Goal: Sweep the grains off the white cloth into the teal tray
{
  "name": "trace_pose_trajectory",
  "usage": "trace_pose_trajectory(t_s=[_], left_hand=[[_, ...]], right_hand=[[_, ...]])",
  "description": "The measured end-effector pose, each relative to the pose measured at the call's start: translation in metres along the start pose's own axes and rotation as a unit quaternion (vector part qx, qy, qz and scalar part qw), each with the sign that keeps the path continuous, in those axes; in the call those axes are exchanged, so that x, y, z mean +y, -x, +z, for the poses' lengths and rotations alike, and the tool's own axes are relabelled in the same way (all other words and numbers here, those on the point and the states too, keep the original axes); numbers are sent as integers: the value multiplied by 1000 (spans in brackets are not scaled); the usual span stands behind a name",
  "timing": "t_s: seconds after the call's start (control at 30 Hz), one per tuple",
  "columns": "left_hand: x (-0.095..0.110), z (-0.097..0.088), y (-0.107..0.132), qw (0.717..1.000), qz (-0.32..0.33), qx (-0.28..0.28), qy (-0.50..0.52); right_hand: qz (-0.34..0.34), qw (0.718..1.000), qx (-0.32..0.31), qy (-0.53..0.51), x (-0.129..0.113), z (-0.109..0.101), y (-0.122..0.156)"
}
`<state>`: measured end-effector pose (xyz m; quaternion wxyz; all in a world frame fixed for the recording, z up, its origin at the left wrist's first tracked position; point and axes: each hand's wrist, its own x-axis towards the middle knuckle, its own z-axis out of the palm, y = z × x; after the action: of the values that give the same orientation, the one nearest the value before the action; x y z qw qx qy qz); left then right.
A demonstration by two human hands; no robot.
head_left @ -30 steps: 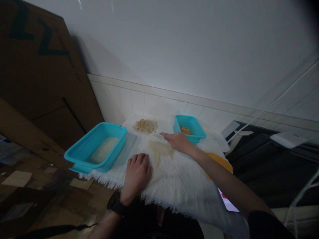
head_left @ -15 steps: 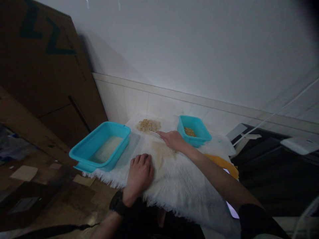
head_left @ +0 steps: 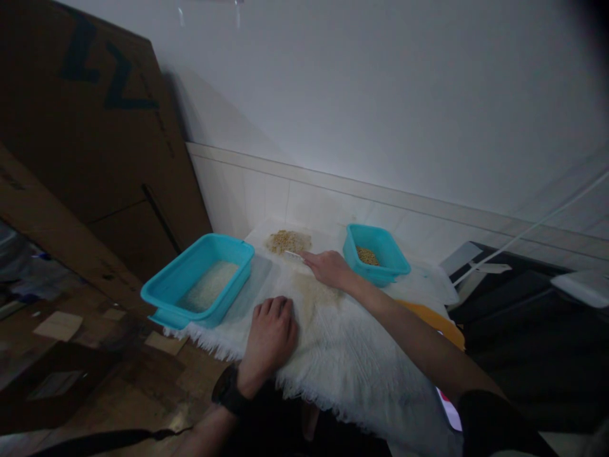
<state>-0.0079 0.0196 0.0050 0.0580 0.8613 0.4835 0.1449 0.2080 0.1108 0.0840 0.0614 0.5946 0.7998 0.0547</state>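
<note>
My right hand (head_left: 329, 268) reaches over the white cloth (head_left: 352, 355), closed on a thin whitish tool (head_left: 294, 256). The tool's tip is at the near edge of a pile of yellowish beans mixed with pale grains (head_left: 287, 242); its exact kind is too small to tell. Palm down on the cloth lies my left hand (head_left: 272, 331), a dark watch on its wrist, its fingers loosely bent and nothing visible in them. Between the hands, pale grains (head_left: 314, 293) are spread on the cloth. A blue tub (head_left: 228, 298) left of my left hand contains white grains (head_left: 210, 285).
A smaller blue tub (head_left: 392, 260) with yellowish beans (head_left: 368, 256) stands behind my right wrist. An orange item (head_left: 440, 322) and a phone (head_left: 450, 409) lie under or beside my right forearm. A big cardboard box (head_left: 109, 146) rises at left, and a wall (head_left: 371, 114) stands behind.
The view has shifted slightly, so everything sits a little further right. The right hand keeps the tool at the bean pile, its tip a little changed in angle. The left hand stays on the cloth.
</note>
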Motion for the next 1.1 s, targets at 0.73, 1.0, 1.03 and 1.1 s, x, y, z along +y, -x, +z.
trace_pose_trajectory(t_s=[0.73,1.0,1.03,1.1], left_hand=[[2,-3,2,1000,-8,-5,7],[1,1,3,1000,4,19,8],[1,1,3,1000,3,18,9],[2,0,2,1000,-1,13,13]], right_hand=[[-56,997,13,-61,-3,11,13],[-59,994,42,-81,-1,1,13],[-49,995,41,-71,-3,-3,6],[-44,997,39,-58,-9,-10,-10]])
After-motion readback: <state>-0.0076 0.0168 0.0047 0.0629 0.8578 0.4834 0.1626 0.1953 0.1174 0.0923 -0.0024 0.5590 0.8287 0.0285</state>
